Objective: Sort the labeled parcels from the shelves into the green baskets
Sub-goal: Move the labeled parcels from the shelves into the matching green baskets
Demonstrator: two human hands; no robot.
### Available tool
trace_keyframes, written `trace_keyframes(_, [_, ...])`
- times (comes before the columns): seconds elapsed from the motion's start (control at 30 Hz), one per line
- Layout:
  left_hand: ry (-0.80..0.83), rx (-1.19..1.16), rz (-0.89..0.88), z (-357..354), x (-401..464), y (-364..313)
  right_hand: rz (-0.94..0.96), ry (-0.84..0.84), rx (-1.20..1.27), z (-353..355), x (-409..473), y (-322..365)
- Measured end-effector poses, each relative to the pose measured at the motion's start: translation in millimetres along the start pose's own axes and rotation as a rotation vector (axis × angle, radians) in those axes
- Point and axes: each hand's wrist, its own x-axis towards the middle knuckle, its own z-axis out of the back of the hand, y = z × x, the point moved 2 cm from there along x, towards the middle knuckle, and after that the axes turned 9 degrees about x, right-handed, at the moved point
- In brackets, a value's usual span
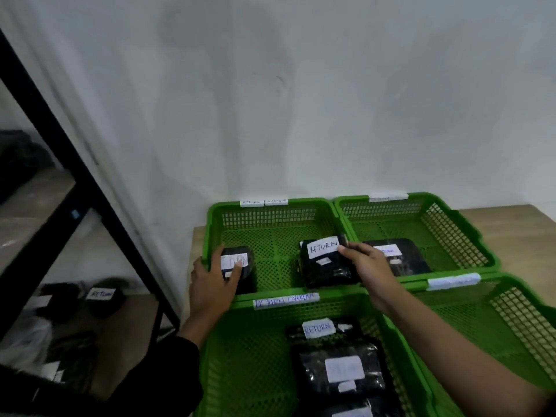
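The right hand point(365, 260) pinches the upper right corner of a black parcel point(326, 264) marked RETURN, thumb on the white label, fingers curled behind the edge. That parcel sits tilted in the right half of the far left basket point(267, 218), its lower edge down near the basket's near wall and its right side close against the wall shared with the far right basket point(451, 224).

The left hand point(213, 281) grips a smaller parcel point(239, 266) in the same basket's left near corner — fingers spread over its RETURN label, thumb outside on the rim. Between the two parcels the green mesh floor lies bare, and the whole back half of the basket is open.

The far right basket holds one flat black parcel point(401, 255) just past the right hand's knuckles. The near left basket point(240, 356) carries a stack of black parcels along its right side; its left half is open mesh. The near right basket point(496, 320) runs under the right forearm.

To the left stands a black-framed shelf point(54, 139) — more black parcels on its lower board, one labelled RETURN point(103, 299). The baskets sit on a wooden table point(511, 230) against a white wall.
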Motion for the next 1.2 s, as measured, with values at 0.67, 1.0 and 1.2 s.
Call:
trace_keyframes(0.67, [-0.043,0.009,-0.03,-2.7,-1.8,-0.8,0.234,0.237,-1.103,-73.5,73.4,-53.8])
trace_keyframes(1.0, [-0.046,0.032,-0.017,-2.5,-2.2,-1.2,0.245,0.236,-1.198,-81.6,73.8,-57.9])
trace_keyframes(1.2, [-0.059,0.015,-0.04,-2.8,-1.7,-0.9,0.322,0.186,-1.053,-69.4,59.4,-44.7])
